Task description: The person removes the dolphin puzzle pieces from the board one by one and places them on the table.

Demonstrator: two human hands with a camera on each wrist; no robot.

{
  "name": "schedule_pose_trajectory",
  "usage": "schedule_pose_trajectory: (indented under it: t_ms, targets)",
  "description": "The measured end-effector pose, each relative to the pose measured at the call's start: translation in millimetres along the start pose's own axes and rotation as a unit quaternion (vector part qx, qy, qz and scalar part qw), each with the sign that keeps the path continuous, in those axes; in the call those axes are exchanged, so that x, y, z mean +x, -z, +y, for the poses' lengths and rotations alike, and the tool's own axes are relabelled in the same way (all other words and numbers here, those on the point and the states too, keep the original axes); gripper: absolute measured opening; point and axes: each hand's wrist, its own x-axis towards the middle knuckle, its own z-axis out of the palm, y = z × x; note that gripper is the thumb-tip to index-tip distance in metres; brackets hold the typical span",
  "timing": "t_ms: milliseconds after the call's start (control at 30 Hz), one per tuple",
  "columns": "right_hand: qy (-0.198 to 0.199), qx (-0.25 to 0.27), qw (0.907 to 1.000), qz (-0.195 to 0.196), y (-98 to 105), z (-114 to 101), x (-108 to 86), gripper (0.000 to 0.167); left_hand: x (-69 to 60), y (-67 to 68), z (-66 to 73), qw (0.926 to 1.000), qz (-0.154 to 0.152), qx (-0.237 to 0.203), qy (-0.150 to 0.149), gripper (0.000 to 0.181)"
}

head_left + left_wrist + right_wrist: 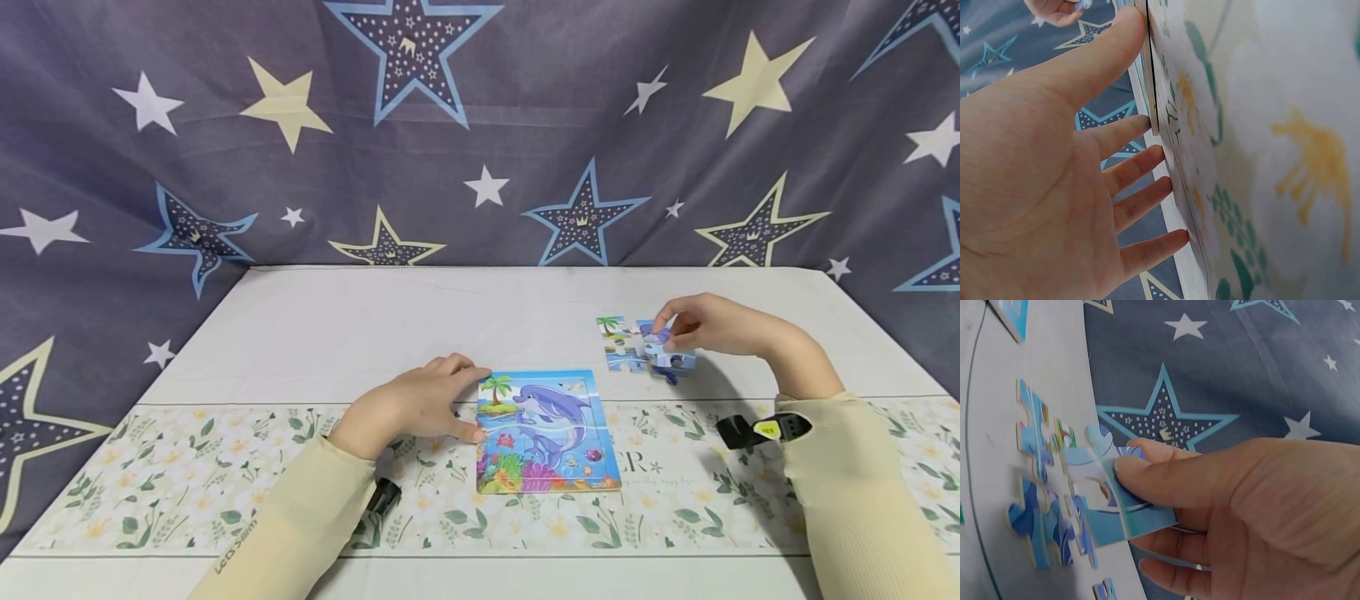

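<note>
A square dolphin puzzle board, with a palm tree and coral in its picture, lies flat on the table. My left hand rests at its left side, thumb and index finger touching the edge. The left wrist view shows that hand with its fingers extended. Farther back on the right, my right hand pinches a blue and purple puzzle piece between thumb and fingers, raised above the table. Several loose puzzle pieces lie below and left of it; the hand and held piece partly cover them.
The white table has a floral strip across its front part. A dark curtain with stars hangs behind the table. Black wrist straps sit on both sleeves.
</note>
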Motion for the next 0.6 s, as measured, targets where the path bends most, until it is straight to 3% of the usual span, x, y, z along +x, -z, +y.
schedule_pose_trajectory:
  t_ms: [600]
  targets:
    - [-0.037,-0.041,0.9982,0.023,14,38,-13.8,0.024,0.1,-0.5,-1.1,1.0,0.004,0.004,-0.002,0.087]
